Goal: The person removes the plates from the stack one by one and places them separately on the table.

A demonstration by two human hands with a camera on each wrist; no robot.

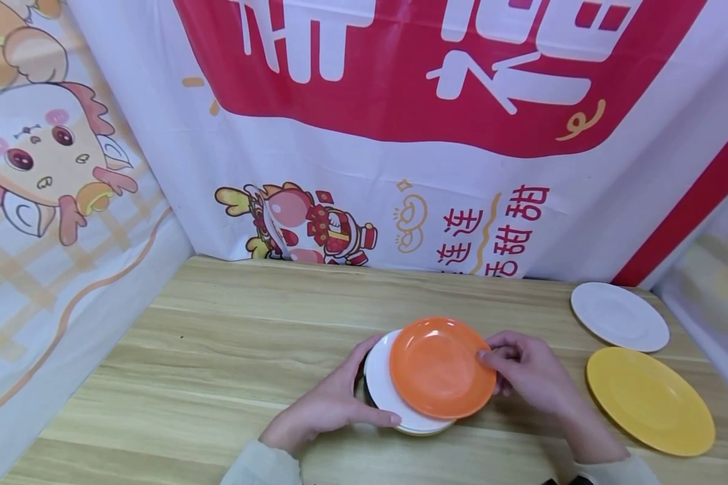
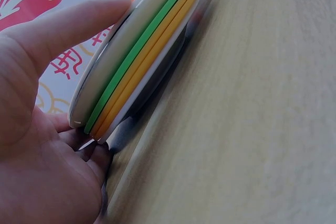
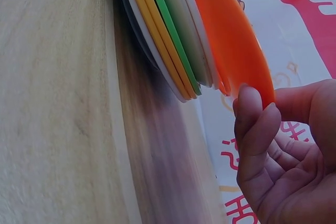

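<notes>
In the head view my right hand [image 1: 530,370] pinches the right rim of an orange plate [image 1: 443,367] between thumb and fingers. The orange plate overlaps a white plate [image 1: 379,377], the uppermost of a stack, and sits shifted to the right. My left hand [image 1: 334,404] grips that stack from the left, thumb along the near edge and fingers round the far side. Below the white rims, the left wrist view shows a green plate [image 2: 134,61] and yellow-orange plates [image 2: 149,59]. In the right wrist view the orange plate's held edge stands apart from the stack.
On the wooden table [image 1: 218,357], a separate white plate [image 1: 620,316] lies at the far right. A larger yellow plate [image 1: 650,401] lies nearer, beside my right forearm. A printed cloth [image 1: 352,114] hangs behind the table, with another patterned cloth [image 1: 42,222] along the left.
</notes>
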